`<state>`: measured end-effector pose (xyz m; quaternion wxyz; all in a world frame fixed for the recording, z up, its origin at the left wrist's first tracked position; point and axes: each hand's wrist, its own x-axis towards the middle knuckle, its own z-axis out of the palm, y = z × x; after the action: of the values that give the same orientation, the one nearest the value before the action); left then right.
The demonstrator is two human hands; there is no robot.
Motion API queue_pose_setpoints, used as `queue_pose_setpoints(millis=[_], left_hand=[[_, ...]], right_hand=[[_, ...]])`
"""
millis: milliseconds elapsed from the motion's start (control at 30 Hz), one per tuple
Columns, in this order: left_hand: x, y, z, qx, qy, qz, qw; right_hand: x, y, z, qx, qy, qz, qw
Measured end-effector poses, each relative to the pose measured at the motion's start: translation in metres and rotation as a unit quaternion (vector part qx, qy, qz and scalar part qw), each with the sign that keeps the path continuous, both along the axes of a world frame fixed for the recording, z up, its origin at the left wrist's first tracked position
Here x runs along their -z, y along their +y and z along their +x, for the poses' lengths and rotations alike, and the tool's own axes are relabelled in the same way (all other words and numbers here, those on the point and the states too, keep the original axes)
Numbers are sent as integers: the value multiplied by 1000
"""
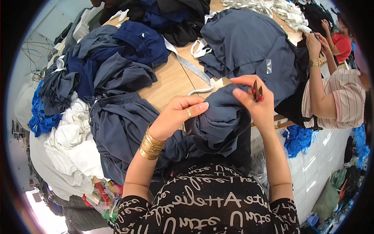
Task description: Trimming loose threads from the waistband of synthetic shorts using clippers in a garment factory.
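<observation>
A dark grey-blue garment (224,119) is bunched up in front of my chest. On its left side, my left hand (175,115) is closed, pinching the cloth between thumb and fingers. My right hand (261,105) is closed at the upper right of the same bundle, with its thumb and index finger at the fabric. Tucked in that hand is a small pair of thread snips (256,93), dark blades pointing up and red at the grip. Grey trousers (120,121) with a gathered waistband lie to the left of my left forearm.
A large grey garment pile (245,43) covers the far right of the wooden table (171,76). Navy and grey clothes (113,62) are heaped at left, above white cloth (74,136). A pale strap (191,68) crosses the tabletop. A co-worker in a striped top (335,91) works at right.
</observation>
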<state>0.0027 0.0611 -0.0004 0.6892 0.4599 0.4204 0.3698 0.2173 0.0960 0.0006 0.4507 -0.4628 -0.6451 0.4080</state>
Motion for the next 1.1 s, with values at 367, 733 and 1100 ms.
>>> queue_pose_setpoints(millis=[367, 733, 1100], left_hand=[[14, -5, 5, -20, 29, 30, 999], [10, -8, -1, 32, 94, 23, 995], [18, -6, 7, 24, 88, 45, 995]], right_hand=[[14, -17, -15, -58, -69, 147, 985], [7, -24, -21, -13, -98, 112, 989], [7, -23, -25, 10, -81, 45, 996]])
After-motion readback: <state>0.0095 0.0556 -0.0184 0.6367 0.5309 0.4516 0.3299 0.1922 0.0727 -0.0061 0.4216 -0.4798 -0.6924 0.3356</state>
